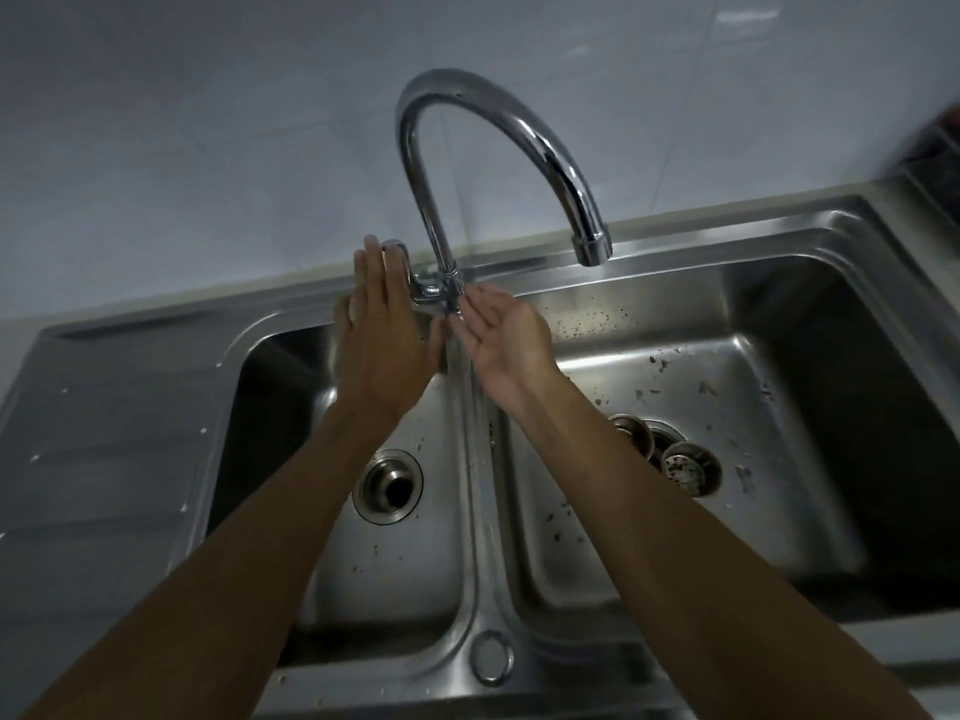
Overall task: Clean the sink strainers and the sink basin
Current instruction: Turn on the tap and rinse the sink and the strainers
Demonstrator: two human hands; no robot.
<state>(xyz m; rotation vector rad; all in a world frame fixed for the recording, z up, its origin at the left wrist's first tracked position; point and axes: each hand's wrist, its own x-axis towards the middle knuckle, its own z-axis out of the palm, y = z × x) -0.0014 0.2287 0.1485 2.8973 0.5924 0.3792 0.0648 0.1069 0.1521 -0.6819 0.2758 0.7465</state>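
Observation:
A steel double sink lies below me. The left basin [415, 574] has an open drain [388, 486] with no strainer in it. The right basin [769, 491] is speckled with dark debris, and two strainers lie by its drain: one [631, 433] partly behind my right forearm, one [691, 467] tilted and dirty. My left hand [379, 324] is flat with fingers together, resting against the tap lever [396, 252]. My right hand [498, 330] is open, palm turned left, fingertips at the faucet base [451, 293]. The spout [589, 246] hangs over the right basin; no water runs.
A drainboard [114, 433] with a few droplets stretches to the left of the basins. A tiled wall [208, 122] rises behind the sink. A dark rack or object [940, 148] sits at the far right edge. An overflow cap [491, 658] marks the divider's near end.

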